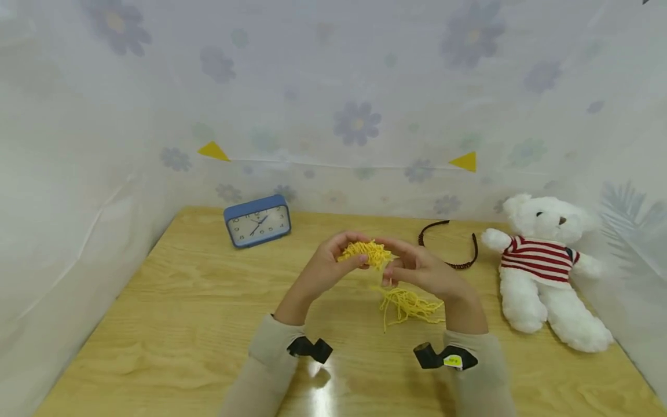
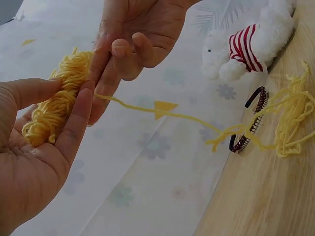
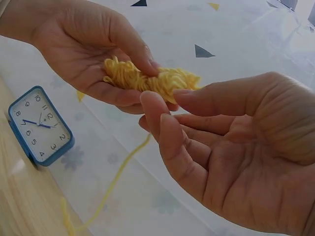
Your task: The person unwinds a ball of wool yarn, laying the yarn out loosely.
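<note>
My left hand [image 1: 324,267] holds a bundle of looped yellow yarn [image 1: 371,252] above the middle of the table, thumb on one side and fingers on the other. At the bundle's right end, my right hand [image 1: 429,273] pinches the yarn between thumb and forefinger, its other fingers loosely bent, as the right wrist view shows. From beside the right fingers a yellow strand [image 2: 162,113] runs down to a loose heap of yellow yarn [image 1: 409,304] on the tabletop. Part of the bundle is hidden behind the fingers.
A blue alarm clock [image 1: 257,221] stands at the back left of the wooden table [image 1: 198,324]. Behind the right hand lies a dark headband [image 1: 461,266]. A white teddy bear [image 1: 542,260] in a striped shirt sits at the right against the patterned sheet.
</note>
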Available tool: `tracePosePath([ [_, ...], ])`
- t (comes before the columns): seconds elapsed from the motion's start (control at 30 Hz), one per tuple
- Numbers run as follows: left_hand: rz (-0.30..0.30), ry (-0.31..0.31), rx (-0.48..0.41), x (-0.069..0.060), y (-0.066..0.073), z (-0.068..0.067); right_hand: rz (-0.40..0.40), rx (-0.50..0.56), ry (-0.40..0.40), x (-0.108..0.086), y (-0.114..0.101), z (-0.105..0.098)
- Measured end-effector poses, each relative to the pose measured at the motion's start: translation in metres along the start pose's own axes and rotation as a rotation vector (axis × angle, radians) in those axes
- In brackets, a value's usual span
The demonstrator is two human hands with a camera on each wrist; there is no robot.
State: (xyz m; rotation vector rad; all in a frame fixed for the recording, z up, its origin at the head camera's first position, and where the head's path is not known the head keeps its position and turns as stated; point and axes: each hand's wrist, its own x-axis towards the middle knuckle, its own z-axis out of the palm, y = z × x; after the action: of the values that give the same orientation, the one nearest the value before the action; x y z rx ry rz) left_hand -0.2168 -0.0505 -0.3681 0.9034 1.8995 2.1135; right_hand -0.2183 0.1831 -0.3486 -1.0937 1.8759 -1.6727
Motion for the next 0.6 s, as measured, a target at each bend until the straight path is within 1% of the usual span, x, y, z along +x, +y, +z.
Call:
tracePosePath([
  [0.1,0.003,0.005,-0.003,-0.0017,-0.0005,-0.0005,0.038,0.021,0.002,0.0041,0.0012,0.0051],
  [0.2,0.007,0.006,0.008,-0.0029,0.0006,-0.0009,0.067,0.007,0.008,0.0064,0.0020,0.0077],
  [0.3,0.018,-0.008,-0.001,-0.0029,0.0018,-0.0008,0.070,0.000,0.005,0.0074,0.0024,0.0094],
  [0.37,0.017,-0.009,0.010,-0.0023,0.0025,-0.0015,0.073,-0.025,0.035,0.0074,0.0013,0.0102],
  [0.47,0.018,-0.010,0.013,-0.0019,0.0035,-0.0033,0.094,-0.094,0.139,0.0051,-0.0023,0.0108],
  [0.57,0.015,-0.009,0.035,-0.0026,0.0044,-0.0051,0.124,-0.160,0.288,0.0017,-0.0060,0.0111],
  [0.6,0.013,-0.014,0.039,-0.0031,0.0047,-0.0054,0.136,-0.162,0.341,0.0006,-0.0070,0.0112],
])
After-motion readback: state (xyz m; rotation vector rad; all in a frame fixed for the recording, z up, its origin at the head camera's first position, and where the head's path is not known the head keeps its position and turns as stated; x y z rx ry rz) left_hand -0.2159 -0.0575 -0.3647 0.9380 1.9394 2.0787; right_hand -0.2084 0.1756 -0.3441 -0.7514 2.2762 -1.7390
